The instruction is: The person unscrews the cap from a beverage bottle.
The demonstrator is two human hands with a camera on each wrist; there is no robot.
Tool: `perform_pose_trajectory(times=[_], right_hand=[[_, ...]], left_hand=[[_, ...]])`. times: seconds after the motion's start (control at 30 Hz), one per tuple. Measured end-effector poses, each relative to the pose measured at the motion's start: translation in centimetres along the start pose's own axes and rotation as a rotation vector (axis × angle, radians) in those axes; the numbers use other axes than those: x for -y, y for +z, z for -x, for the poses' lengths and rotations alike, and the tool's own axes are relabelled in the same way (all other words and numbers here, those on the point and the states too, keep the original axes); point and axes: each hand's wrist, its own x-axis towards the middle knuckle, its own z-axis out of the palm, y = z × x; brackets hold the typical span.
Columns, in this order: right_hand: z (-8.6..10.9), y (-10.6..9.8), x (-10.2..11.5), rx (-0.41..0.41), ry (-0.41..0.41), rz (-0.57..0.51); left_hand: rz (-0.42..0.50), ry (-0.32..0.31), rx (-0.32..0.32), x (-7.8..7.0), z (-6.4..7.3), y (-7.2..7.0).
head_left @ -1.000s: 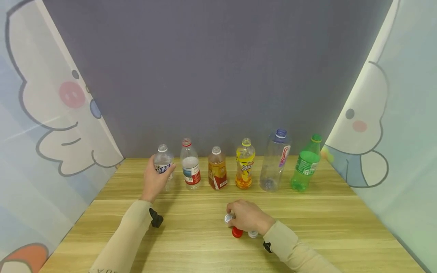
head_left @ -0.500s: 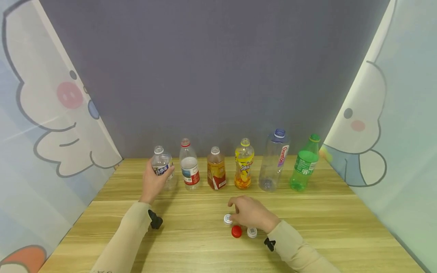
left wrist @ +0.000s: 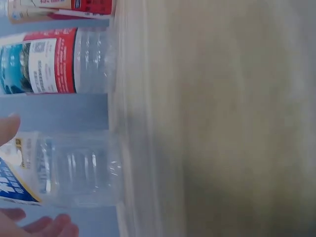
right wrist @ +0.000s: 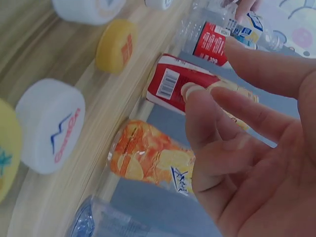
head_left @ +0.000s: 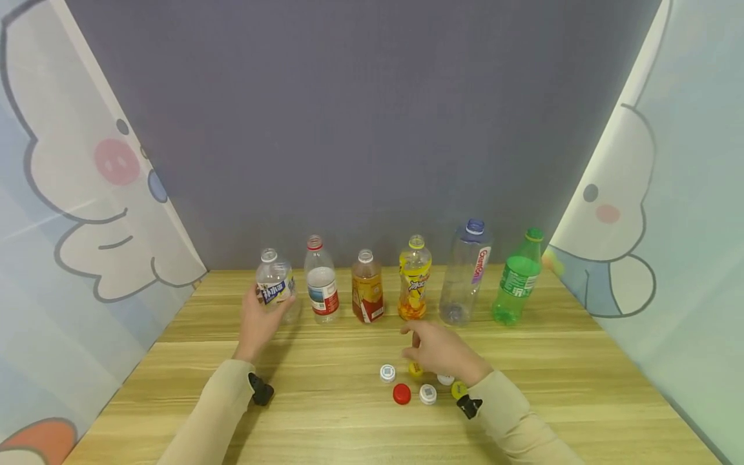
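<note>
My left hand [head_left: 260,323] is round a clear bottle [head_left: 281,294] with a blue and white label, at the left end of a row of capless bottles. In the left wrist view the thumb lies on one side of it and the fingers on the other. My right hand [head_left: 444,352] hovers over loose caps with fingers bent and nothing between them. Under and beside it lie a yellow-orange cap [head_left: 415,369], a white cap [right wrist: 49,126], another yellow cap [head_left: 459,389], a red cap [head_left: 402,394] and two more white caps, one [head_left: 427,394] nearer me.
Along the back stand a red-labelled clear bottle [head_left: 323,297], an amber bottle [head_left: 368,290], a yellow-labelled bottle [head_left: 414,284], a tall bluish bottle [head_left: 462,278] and a green bottle [head_left: 519,284]. Behind the wooden table [head_left: 325,420] rises a dark panel [head_left: 372,129].
My right hand has drawn away from the white cap, up and to the right, uncovering more caps. The left-hand bottle has turned, showing more of its label, and its neck has shifted left.
</note>
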Motion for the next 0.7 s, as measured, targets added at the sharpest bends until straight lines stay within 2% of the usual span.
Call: perform_pose_trajectory(times=[0.17,0.37,0.47,0.6,0.7], right_hand=[[0.1,-0.7,-0.4,-0.058,0.014,-0.019],[0.3,-1.5,-0.8,-0.158,0.021,-0.013],[0.4,-1.7,-1.1,-0.193,0.01,-0.001],[0.6,-2.0,-1.4,-0.226,0.005,0.011],[0.8,-2.3,-1.5,-0.229,0.023,0.022]], left_hand=[[-0.139,0.005,-0.05,-1.4,1.2,-0.3],[-0.335,0.101,-0.082,-4.4,3.5,-0.6],[-0.405,0.111,-0.103,-5.3,4.6,-0.9],[-0.478,0.117,-0.066,-5.7,5.8,-1.2],[-0.533,0.155,-0.031,-6.0,6.6,-1.3]])
